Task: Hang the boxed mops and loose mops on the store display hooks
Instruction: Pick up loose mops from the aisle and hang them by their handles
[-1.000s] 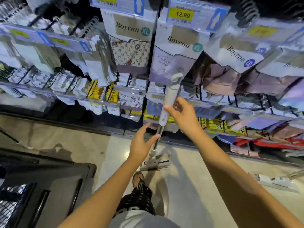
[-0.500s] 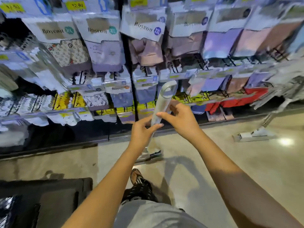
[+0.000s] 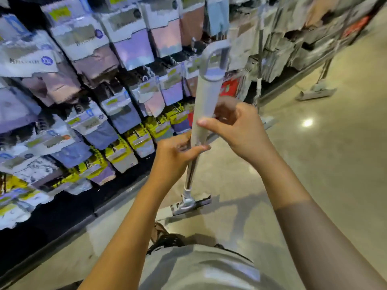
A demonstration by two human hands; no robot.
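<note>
Loose mop (image 3: 191, 174) stands on the floor (image 3: 314, 164); my left hand (image 3: 178, 151) and right hand (image 3: 240, 126) grip its handle (image 3: 206, 105), loop (image 3: 216, 43) up for hooking.

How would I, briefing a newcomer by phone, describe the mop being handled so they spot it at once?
Along the rack of hanging packs, look at the floor in mid-aisle, where a mop stands upright with its head down. Unlike the other mops standing by the rack farther right, both the left hand and right hand grip its pale handle, topped by a loop.
</note>
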